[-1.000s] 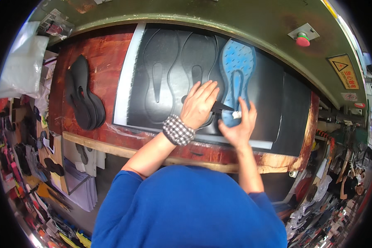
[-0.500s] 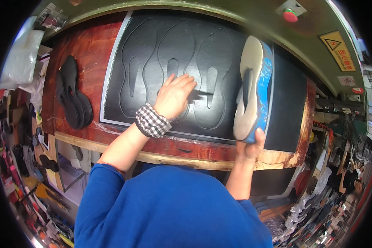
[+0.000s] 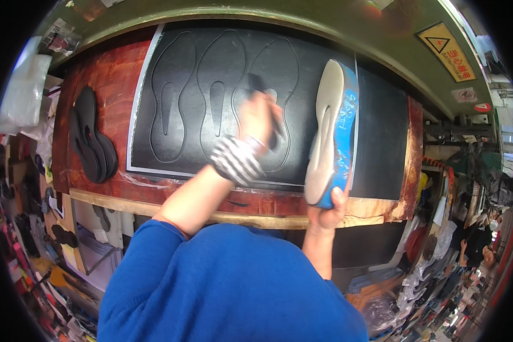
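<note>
A black rubber sheet (image 3: pixel 179 68) lies on a red-brown cutting board (image 3: pixel 105 74), with three sole outlines cut into it. My left hand (image 3: pixel 259 117), blurred and wearing a checked cuff, hovers over the right outline. It grips a small black cut-out piece (image 3: pixel 255 84) that sticks up past the fingers. My right hand (image 3: pixel 328 208) holds the lower end of a sole-shaped cutting die (image 3: pixel 332 131). The die is grey with a blue edge and stands on edge at the sheet's right side.
A stack of black cut soles (image 3: pixel 91 137) rests on the board's left end. A green machine frame (image 3: pixel 325 23) with a yellow warning sign (image 3: pixel 444 51) arches over the far side. White bags (image 3: pixel 23 91) sit at far left; cluttered shelves and bags lie below the bench.
My right hand lifted the blue die off the sheet and stood it on edge at the right. My left hand went from lying flat on the sheet to lifting a black piece.
</note>
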{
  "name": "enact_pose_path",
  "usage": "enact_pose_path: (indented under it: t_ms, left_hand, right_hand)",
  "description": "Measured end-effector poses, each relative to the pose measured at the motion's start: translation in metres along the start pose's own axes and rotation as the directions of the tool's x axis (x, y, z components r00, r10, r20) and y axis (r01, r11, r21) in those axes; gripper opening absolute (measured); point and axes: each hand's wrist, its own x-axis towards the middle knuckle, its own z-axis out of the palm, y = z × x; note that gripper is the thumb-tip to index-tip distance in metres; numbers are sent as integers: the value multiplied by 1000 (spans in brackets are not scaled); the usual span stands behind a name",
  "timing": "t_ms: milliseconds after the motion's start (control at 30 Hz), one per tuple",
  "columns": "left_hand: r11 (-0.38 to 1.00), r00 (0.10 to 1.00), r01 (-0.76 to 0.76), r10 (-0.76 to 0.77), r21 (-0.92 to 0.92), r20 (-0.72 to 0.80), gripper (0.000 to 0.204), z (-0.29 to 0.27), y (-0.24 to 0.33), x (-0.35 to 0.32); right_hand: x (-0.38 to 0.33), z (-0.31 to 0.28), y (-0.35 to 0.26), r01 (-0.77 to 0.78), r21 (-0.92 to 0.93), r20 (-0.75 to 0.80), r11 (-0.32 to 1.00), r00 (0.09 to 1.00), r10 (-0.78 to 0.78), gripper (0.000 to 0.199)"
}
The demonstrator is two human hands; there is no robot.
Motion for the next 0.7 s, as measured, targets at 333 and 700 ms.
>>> enact_pose_path:
  t_ms: [333,700]
  left_hand:
    - [947,983,-186,181,263,41,19,-152,56,-14]
    - [298,765,-546,559,783,320,14,-157,40,-29]
  right_hand:
    - [73,-5,11,379,-924,368,47,916,-163,101]
    - [91,-13,25,423,-906,414,5,888,-203,110]
